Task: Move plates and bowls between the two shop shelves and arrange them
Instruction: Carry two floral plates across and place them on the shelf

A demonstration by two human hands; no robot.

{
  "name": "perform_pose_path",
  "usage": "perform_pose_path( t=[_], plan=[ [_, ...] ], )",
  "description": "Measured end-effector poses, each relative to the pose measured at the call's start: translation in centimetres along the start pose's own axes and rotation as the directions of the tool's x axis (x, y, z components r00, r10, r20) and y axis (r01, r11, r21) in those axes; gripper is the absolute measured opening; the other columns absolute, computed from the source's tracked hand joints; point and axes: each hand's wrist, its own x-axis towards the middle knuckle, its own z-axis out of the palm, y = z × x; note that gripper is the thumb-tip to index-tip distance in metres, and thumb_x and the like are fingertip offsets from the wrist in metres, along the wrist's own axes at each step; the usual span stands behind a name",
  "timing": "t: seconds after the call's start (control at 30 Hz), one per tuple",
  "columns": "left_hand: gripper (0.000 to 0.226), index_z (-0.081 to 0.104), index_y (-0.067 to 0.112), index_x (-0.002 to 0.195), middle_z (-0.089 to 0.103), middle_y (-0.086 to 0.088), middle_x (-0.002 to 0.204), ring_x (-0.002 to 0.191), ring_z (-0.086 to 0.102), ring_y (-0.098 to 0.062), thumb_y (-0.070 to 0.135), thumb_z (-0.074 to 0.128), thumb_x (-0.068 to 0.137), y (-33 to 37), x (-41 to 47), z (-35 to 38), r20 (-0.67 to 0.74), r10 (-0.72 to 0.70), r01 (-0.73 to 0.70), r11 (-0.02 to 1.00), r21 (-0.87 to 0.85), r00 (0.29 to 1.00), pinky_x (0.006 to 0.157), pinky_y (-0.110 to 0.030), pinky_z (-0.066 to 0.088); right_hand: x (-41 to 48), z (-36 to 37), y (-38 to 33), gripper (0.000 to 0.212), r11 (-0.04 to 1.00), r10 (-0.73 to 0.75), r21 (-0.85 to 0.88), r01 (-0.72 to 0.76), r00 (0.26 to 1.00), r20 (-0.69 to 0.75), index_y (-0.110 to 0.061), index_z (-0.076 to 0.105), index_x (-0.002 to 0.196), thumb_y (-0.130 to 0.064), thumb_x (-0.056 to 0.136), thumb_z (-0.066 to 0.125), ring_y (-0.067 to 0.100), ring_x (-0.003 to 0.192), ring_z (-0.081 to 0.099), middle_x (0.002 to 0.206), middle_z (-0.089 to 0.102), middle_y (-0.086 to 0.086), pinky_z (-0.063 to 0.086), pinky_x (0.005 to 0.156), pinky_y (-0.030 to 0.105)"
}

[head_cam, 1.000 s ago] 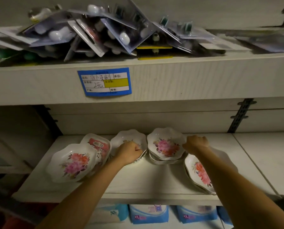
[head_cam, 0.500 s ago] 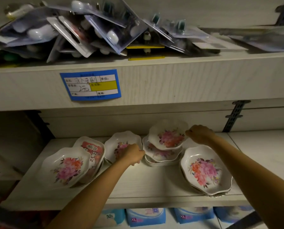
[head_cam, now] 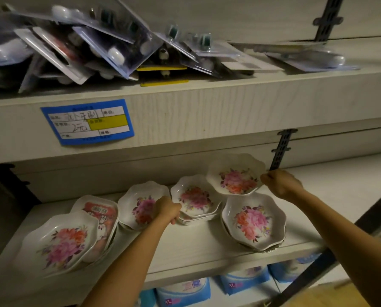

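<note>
Several white scalloped bowls with pink flower prints sit on the pale lower shelf [head_cam: 191, 244]. My right hand [head_cam: 281, 183] grips the right rim of one flowered bowl [head_cam: 235, 173], held tilted in the air above the middle stack of bowls [head_cam: 196, 201]. My left hand [head_cam: 168, 210] is closed on the rim of a tilted bowl [head_cam: 141, 206] just left of that stack. Another stack [head_cam: 252, 222] stands at the front right. Two more bowls lean at the left, a flowered one [head_cam: 60, 242] in front of one with a red label [head_cam: 100, 214].
The upper shelf [head_cam: 229, 105] carries a heap of blister-packed items [head_cam: 92, 47] and a blue price tag [head_cam: 87, 121]. A black bracket rail [head_cam: 281, 149] runs up the back wall. Blue packs marked XL [head_cam: 183, 292] lie below the lower shelf.
My right hand has lifted the top bowl off the middle stack, up and to the right. My left hand stays on the bowl beside the stack. The view has shifted right.
</note>
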Motion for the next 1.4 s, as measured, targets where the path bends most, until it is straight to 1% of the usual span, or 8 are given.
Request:
perform_pose_path(
  t=[0.2, 0.43, 0.63, 0.77, 0.93, 1.1, 1.27, 1.4],
  plan=[
    [0.039, 0.052, 0.002, 0.059, 0.055, -0.009, 0.054, 0.04, 0.044, -0.021, 0.023, 0.046, 0.091, 0.8, 0.3, -0.9, -0.056, 0.089, -0.094, 0.992, -0.087, 0.994, 0.049, -0.027, 0.037, -1.8, -0.6, 0.7, 0.035, 0.995, 0.085, 0.049, -0.083, 0.996, -0.04, -0.012, 0.055, 0.071, -0.031, 0.095, 0.037, 0.03, 0.079, 0.053, 0.085, 0.057, 0.012, 0.037, 0.066, 0.03],
    [0.042, 0.066, -0.008, 0.084, 0.069, -0.029, 0.094, 0.091, 0.065, -0.039, 0.026, 0.042, 0.091, 1.1, 0.4, -4.0, -0.095, 0.193, -0.194, 0.981, 0.002, 0.977, 0.077, -0.036, 0.048, -4.5, -1.0, 2.1, 0.043, 0.978, 0.159, 0.153, -0.144, 0.983, -0.09, -0.001, 0.063, 0.084, -0.033, 0.096, 0.036, 0.033, 0.08, 0.058, 0.086, 0.064, 0.018, 0.042, 0.066, 0.034],
    [0.036, 0.05, 0.009, 0.045, 0.052, -0.028, 0.056, 0.059, 0.048, -0.027, 0.028, 0.049, 0.076, 1.2, -1.6, -5.3, -0.05, 0.299, -0.302, 0.95, -0.077, 0.953, 0.063, -0.033, 0.032, -9.6, -1.0, 3.7, 0.036, 0.926, 0.246, 0.312, -0.213, 0.967, -0.067, -0.007, 0.063, 0.089, -0.031, 0.097, 0.037, 0.022, 0.076, 0.057, 0.087, 0.062, 0.011, 0.046, 0.071, 0.033],
    [0.038, 0.048, 0.012, 0.04, 0.04, 0.0, 0.023, 0.045, 0.036, -0.021, 0.021, 0.052, 0.077, 1.5, -4.0, -4.2, -0.005, 0.34, -0.338, 0.934, -0.114, 0.94, 0.051, -0.03, 0.026, -14.3, -1.1, 5.2, 0.037, 0.901, 0.301, 0.353, -0.253, 0.95, -0.087, -0.011, 0.059, 0.067, -0.026, 0.096, 0.041, 0.018, 0.059, 0.049, 0.065, 0.057, 0.005, 0.038, 0.055, 0.026],
    [0.038, 0.052, 0.011, 0.042, 0.041, 0.006, 0.029, 0.045, 0.034, -0.021, 0.014, 0.056, 0.079, 1.4, -5.7, -2.1, 0.108, 0.388, -0.358, 0.908, -0.219, 0.916, 0.05, -0.026, 0.024, -19.8, -1.0, 7.9, 0.04, 0.89, 0.372, 0.324, -0.321, 0.922, -0.11, 0.007, 0.061, 0.077, -0.023, 0.094, 0.043, 0.022, 0.062, 0.046, 0.067, 0.052, 0.011, 0.034, 0.058, 0.032],
    [0.036, 0.054, 0.004, 0.05, 0.04, 0.005, 0.025, 0.041, 0.034, -0.019, 0.005, 0.052, 0.085, 3.0, -8.2, 0.2, 0.157, 0.417, -0.384, 0.901, -0.202, 0.895, 0.047, -0.023, 0.024, -24.6, -1.4, 11.4, 0.038, 0.87, 0.417, 0.329, -0.366, 0.903, -0.099, -0.01, 0.052, 0.059, -0.022, 0.094, 0.043, 0.018, 0.058, 0.042, 0.06, 0.047, 0.003, 0.032, 0.057, 0.033],
    [0.033, 0.058, 0.003, 0.054, 0.045, -0.002, 0.039, 0.041, 0.037, -0.018, 0.008, 0.052, 0.086, 5.3, -11.7, 2.7, 0.221, 0.457, -0.421, 0.887, -0.191, 0.862, 0.046, -0.022, 0.026, -28.0, -2.8, 16.4, 0.037, 0.84, 0.472, 0.36, -0.405, 0.874, -0.118, 0.009, 0.061, 0.077, -0.019, 0.094, 0.044, 0.02, 0.064, 0.045, 0.07, 0.051, 0.011, 0.033, 0.06, 0.033],
    [0.035, 0.058, 0.005, 0.051, 0.044, 0.0, 0.036, 0.038, 0.037, -0.016, 0.01, 0.053, 0.085, 7.5, -15.3, 5.7, 0.255, 0.456, -0.421, 0.889, -0.179, 0.853, 0.046, -0.023, 0.027, -30.2, -4.3, 21.0, 0.035, 0.842, 0.484, 0.336, -0.422, 0.866, -0.126, -0.009, 0.051, 0.062, -0.02, 0.095, 0.045, 0.019, 0.059, 0.043, 0.06, 0.046, 0.004, 0.03, 0.057, 0.033]
  ],
)
